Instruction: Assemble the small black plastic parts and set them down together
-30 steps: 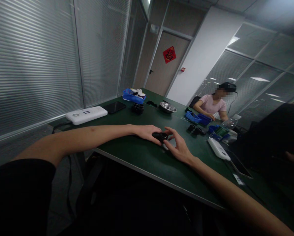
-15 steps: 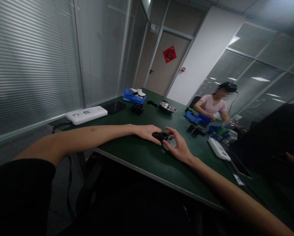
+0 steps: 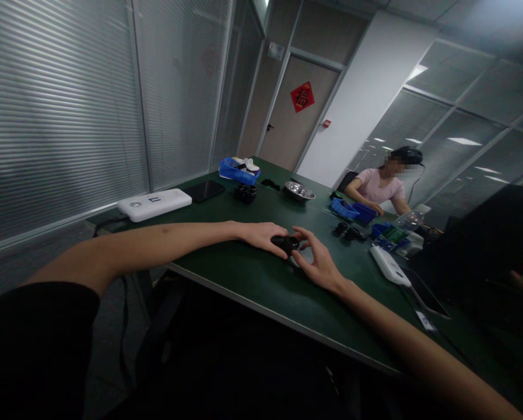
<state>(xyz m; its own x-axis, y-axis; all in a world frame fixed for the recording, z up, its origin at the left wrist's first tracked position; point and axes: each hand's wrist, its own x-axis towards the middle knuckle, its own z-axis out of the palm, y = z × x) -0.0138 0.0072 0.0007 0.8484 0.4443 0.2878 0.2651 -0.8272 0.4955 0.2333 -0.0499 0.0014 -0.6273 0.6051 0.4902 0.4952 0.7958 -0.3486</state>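
Note:
A small black part [image 3: 284, 242] lies on the dark green table [image 3: 252, 274]. My left hand [image 3: 261, 235] rests on the table with its fingers curled round the part's left side. My right hand [image 3: 316, 261] meets it from the right, thumb and forefinger pinched at the part's right end, the other fingers spread. What the part is I cannot make out in the dim light.
A white power bank [image 3: 153, 204] and a dark phone [image 3: 204, 190] lie at the left. Blue trays [image 3: 237, 170], black parts [image 3: 245, 193], a steel bowl [image 3: 299, 190] and a white device [image 3: 389, 265] stand farther off. A person [image 3: 381, 185] sits across the table.

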